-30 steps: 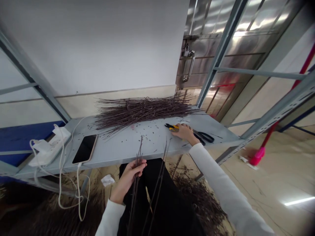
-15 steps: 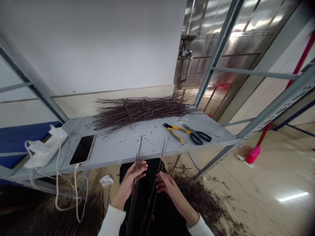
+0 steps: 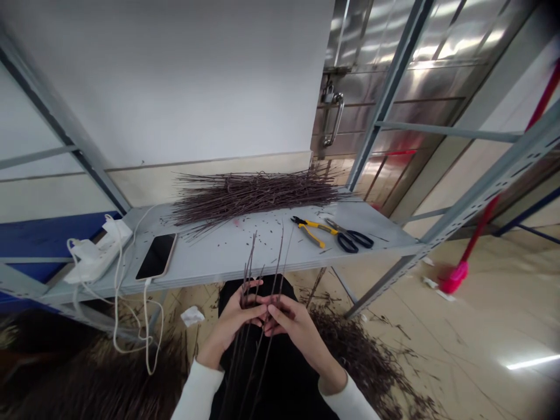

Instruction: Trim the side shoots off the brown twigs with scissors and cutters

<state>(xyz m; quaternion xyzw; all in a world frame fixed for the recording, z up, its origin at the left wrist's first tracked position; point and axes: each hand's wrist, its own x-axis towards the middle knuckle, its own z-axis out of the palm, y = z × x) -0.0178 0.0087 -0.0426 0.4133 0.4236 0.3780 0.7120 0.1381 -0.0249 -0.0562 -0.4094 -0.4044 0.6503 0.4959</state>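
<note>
Above my lap, my left hand (image 3: 241,313) is closed loosely around several thin dark twigs (image 3: 238,361), which stand roughly upright and reach past the shelf's front edge. My right hand (image 3: 286,315) pinches a couple of long thin twigs (image 3: 279,262) between thumb and fingers. The fingertips of both hands meet or nearly meet. Beyond them, a large pile of cut twigs (image 3: 258,198) lies along the back of the grey shelf (image 3: 227,254). The twigs' lower ends blur against my black clothing.
On the shelf's right lie yellow-handled pliers (image 3: 310,233) and black-handled scissors (image 3: 352,238). A phone (image 3: 156,256) on a white cable and a power strip (image 3: 100,251) are at left. More twigs (image 3: 363,361) litter the floor, near a crumpled tissue (image 3: 192,316). Metal uprights flank the shelf.
My right hand has moved left with its twigs and now meets my left hand. The twigs from both hands stand closer together. The view has shifted slightly.
</note>
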